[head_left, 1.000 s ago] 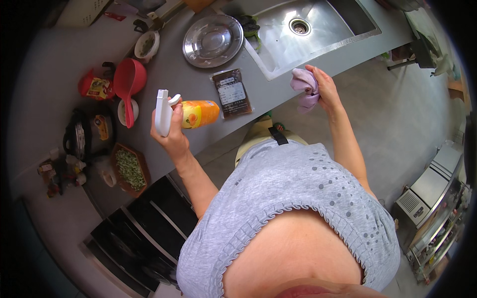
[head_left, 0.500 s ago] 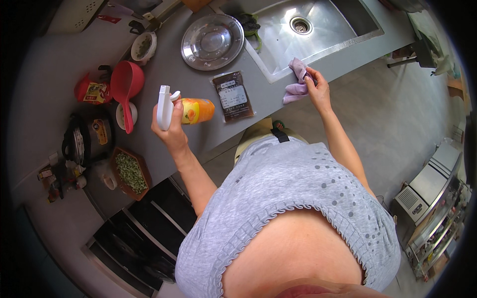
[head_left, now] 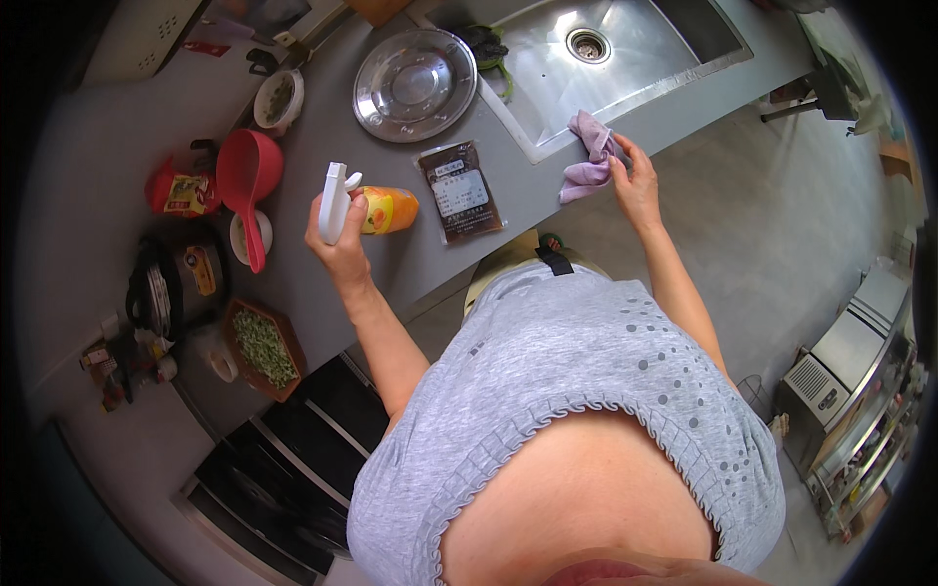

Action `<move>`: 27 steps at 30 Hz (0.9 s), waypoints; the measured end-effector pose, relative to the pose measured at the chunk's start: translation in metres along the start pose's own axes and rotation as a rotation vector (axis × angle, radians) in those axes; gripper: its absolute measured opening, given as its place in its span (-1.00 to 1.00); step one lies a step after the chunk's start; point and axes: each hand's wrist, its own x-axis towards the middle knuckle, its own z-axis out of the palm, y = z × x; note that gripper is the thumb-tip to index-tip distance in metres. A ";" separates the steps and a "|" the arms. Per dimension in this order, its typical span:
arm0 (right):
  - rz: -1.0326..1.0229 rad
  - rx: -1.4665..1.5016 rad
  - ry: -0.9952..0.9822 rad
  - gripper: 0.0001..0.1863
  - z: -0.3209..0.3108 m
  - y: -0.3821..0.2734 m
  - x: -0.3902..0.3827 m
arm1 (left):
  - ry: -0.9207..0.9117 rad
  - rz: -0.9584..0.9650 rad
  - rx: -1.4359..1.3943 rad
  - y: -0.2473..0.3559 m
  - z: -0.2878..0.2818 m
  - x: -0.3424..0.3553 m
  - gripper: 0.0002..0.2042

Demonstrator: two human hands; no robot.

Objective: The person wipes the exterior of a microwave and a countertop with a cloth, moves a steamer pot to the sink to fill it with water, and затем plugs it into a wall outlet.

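Note:
My left hand (head_left: 340, 249) is closed around the neck of a spray bottle (head_left: 391, 210) with a white trigger head and an orange-yellow body, held over the grey counter. At the counter's front edge, by the sink corner, my right hand (head_left: 638, 186) pinches a crumpled light purple cloth (head_left: 587, 174) between thumb and fingers. Between the two hands lies a flat, dark sealed packet (head_left: 462, 191) with a pale label. Behind the packet rests a round steel lid or tray (head_left: 415, 85).
A steel sink (head_left: 547, 127) with a drain is set into the counter, dark green leafy stuff (head_left: 486, 49) at its left rim. Along the left stand a red ladle-shaped scoop (head_left: 248, 171), small bowls, a dark cooker (head_left: 181, 278) and a brown tray (head_left: 283, 376) of chopped greens.
My right hand has shifted slightly right, its fingers now more at the cloth's edge. The spray bottle has tilted and moved a little; both hands keep their hold.

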 end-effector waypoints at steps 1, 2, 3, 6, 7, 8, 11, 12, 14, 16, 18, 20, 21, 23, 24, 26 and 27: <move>-0.003 -0.016 0.013 -0.62 -0.001 0.002 -0.002 | -0.002 -0.002 0.003 -0.004 -0.001 0.001 -0.69; -0.007 -0.034 0.028 -0.63 -0.001 0.005 -0.003 | -0.005 -0.004 0.005 -0.005 -0.001 0.002 -0.69; -0.010 -0.050 0.042 -0.63 -0.002 0.007 -0.004 | -0.005 -0.009 0.011 -0.005 0.000 0.002 -0.69; 0.013 -0.054 0.037 -0.65 -0.006 0.010 -0.006 | -0.014 -0.032 0.020 -0.005 0.004 0.002 -0.67; 0.016 -0.050 0.039 -0.65 -0.007 0.010 -0.006 | -0.021 -0.043 0.018 -0.008 0.003 0.002 -0.67; 0.020 -0.042 0.038 -0.65 -0.008 0.011 -0.006 | -0.028 -0.056 0.019 -0.010 0.001 0.002 -0.67; 0.041 -0.034 0.046 -0.66 -0.010 0.013 -0.007 | -0.026 -0.088 -0.013 -0.010 -0.001 0.003 -0.65; 0.049 -0.034 0.050 -0.67 -0.011 0.012 -0.007 | -0.031 -0.096 -0.027 -0.009 -0.002 0.003 -0.67; 0.058 -0.046 0.049 -0.67 -0.012 0.012 -0.007 | -0.041 -0.111 -0.057 -0.006 -0.003 0.004 -0.71; 0.055 -0.034 0.057 -0.67 -0.012 0.013 -0.008 | -0.069 -0.088 -0.027 -0.013 -0.009 0.002 -0.69; 0.056 -0.048 0.064 -0.68 -0.012 0.010 -0.008 | -0.089 -0.076 -0.020 -0.012 -0.010 0.002 -0.66; 0.049 -0.055 0.078 -0.68 -0.013 0.009 -0.007 | -0.104 -0.072 -0.038 -0.008 -0.008 0.001 -0.63; 0.042 -0.056 0.089 -0.68 -0.014 0.008 -0.007 | -0.110 -0.086 -0.013 -0.007 -0.010 0.000 -0.60; 0.031 -0.045 0.102 -0.68 -0.016 0.008 -0.005 | -0.134 -0.102 0.024 -0.008 -0.014 -0.002 -0.56; 0.024 -0.036 0.110 -0.68 -0.015 0.010 -0.004 | -0.129 -0.109 0.026 -0.009 -0.015 -0.002 -0.55; 0.009 -0.030 0.133 -0.69 -0.011 0.017 -0.005 | -0.129 -0.114 0.022 -0.013 -0.020 -0.007 -0.52; -0.009 0.004 0.141 -0.71 -0.011 0.017 -0.003 | -0.131 -0.103 0.034 -0.019 -0.024 -0.009 -0.51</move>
